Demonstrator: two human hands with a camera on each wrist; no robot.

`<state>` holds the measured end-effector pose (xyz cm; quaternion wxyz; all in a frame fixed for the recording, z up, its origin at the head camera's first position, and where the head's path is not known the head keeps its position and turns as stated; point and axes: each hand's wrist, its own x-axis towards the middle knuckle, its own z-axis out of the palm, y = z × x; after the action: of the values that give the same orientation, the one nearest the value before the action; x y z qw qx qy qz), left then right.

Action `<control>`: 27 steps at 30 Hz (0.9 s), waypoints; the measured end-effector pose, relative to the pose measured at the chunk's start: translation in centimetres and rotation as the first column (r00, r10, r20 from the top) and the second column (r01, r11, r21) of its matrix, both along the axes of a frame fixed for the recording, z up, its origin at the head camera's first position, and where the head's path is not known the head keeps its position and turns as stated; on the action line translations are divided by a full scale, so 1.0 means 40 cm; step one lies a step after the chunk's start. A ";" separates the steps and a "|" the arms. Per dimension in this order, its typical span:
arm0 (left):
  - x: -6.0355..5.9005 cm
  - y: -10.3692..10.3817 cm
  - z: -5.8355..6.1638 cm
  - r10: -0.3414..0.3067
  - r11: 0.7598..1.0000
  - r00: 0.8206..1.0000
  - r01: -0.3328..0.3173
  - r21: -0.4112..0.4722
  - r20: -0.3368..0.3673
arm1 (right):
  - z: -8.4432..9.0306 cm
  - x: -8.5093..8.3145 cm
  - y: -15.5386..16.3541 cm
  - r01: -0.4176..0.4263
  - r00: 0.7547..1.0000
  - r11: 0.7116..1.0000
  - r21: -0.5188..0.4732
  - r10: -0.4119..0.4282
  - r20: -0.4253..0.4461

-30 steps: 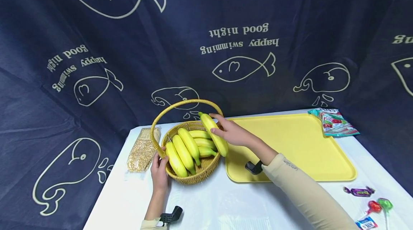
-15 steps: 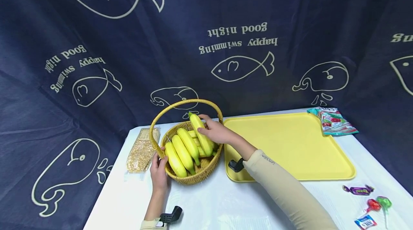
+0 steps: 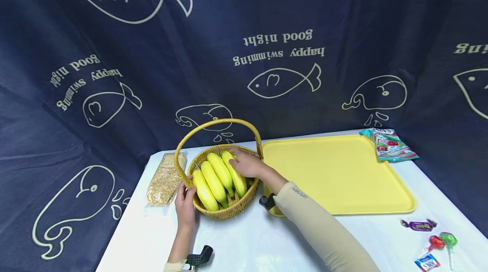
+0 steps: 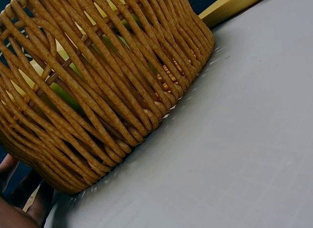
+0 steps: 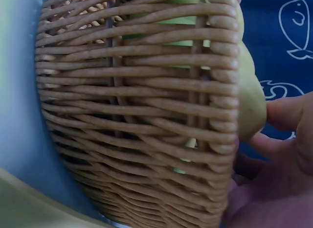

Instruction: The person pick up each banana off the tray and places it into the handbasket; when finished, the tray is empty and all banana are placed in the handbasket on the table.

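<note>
A wicker basket [image 3: 244,202] with a tall arched handle holds several bananas [image 3: 213,181] lying side by side. My right hand [image 3: 248,164] grips the rightmost banana [image 3: 235,174], thumb across its top, down among the others inside the basket. In the right wrist view the fingers of the right hand [image 5: 286,154] reach over the rim, and the woven wall hides most of the fruit. At the basket's left side my left hand [image 3: 185,204] holds the rim near the foot of the handle. Only part of the left hand [image 4: 19,208] shows in the left wrist view.
Right of the basket lies a yellow tray [image 3: 335,174], with a teal snack bag [image 3: 389,145] over its far corner. A clear bag of grains [image 3: 166,181] is on the left. A purple candy [image 3: 418,225], lollipops [image 3: 436,242] and a blue-white packet [image 3: 427,262] lie front right.
My right hand has moved left and down with the banana, which now rests against the others in the basket. My left hand has stayed at the rim.
</note>
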<state>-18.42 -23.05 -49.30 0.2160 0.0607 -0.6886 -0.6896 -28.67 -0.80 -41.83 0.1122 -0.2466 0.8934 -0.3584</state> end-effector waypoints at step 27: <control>-0.037 -0.005 -0.059 0.047 0.999 0.996 -0.047 -0.006 0.071 | -0.077 0.026 0.009 0.241 0.904 0.957 -0.163 -0.282 -0.320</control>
<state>-19.89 -23.26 -51.67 0.2076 0.1011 -0.6957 -0.6802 -27.63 -0.44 -44.91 -0.1079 -0.1887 0.9012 -0.3750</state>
